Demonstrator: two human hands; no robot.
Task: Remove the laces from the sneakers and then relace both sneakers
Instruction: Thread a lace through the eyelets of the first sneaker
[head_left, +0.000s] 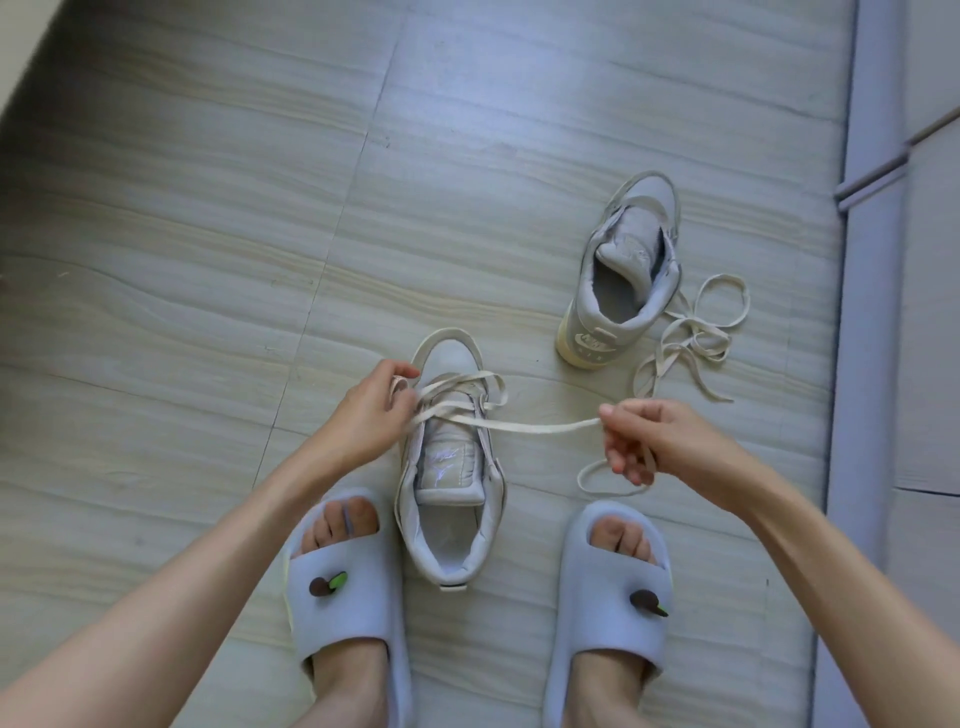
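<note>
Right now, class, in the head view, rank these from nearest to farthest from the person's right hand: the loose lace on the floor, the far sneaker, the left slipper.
Measured from the right hand:
1. Loose lace, on the floor just beyond the hand, beside the far sneaker.
2. Far sneaker, farther up the floor, unlaced.
3. Left slipper, across the near sneaker, on the person's left foot.

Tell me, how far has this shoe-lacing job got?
Done: the far sneaker is stripped, its loose lace lying beside it. In hand: the near sneaker has lace through only its front eyelets; the left hand pinches one end, the right hand pulls the lace taut. Left: its upper eyelets, then the whole far sneaker.
</note>
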